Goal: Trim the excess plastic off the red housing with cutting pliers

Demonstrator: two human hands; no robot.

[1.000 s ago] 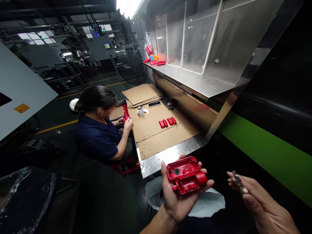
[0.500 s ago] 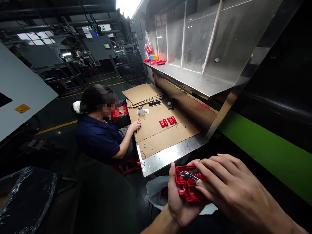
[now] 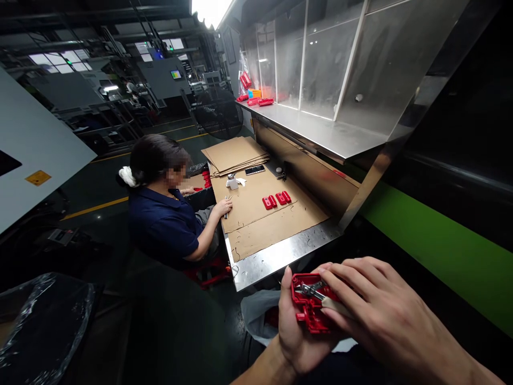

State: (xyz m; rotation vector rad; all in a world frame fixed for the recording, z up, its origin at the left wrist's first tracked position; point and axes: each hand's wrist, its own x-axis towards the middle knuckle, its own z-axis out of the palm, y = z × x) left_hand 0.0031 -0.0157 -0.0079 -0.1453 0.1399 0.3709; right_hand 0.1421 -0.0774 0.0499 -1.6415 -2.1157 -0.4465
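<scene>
Surface (image 3: 276, 235): cardboard-covered, bare metal along the edge nearest the wearer. A seated co-worker (image 3: 164, 214) is at its left edge, one hand resting just inside that edge. Cardboard stack (image 3: 236, 152) at its far left corner. Pale bag (image 3: 256, 315) below the bare metal edge, something red inside.

Wearer's hands, both off the surface: left hand (image 3: 302, 353) palm up, cupped part-way closed around a red housing (image 3: 315, 319); how its fingers lie underneath, I cannot tell. Right hand (image 3: 377, 305) curled nearly closed about the pale handle of small metal cutters (image 3: 313, 291).

Risk, my judgement: the tips could slip and scratch or nick the housing's inner wall, caused by a loose left palm letting it rock. A slip toward the left thumb could cut skin. If the cup relaxes, the housing could drop, with no surface directly beneath it.

Housing position: in the left palm, thumb along its left side, right hand over its right part; tray up, cutter tips inside. Similar red parts (image 3: 276, 199) lie in two pairs mid-surface. Smallest: dark scraps (image 3: 236, 253) near the bare metal edge.
</scene>
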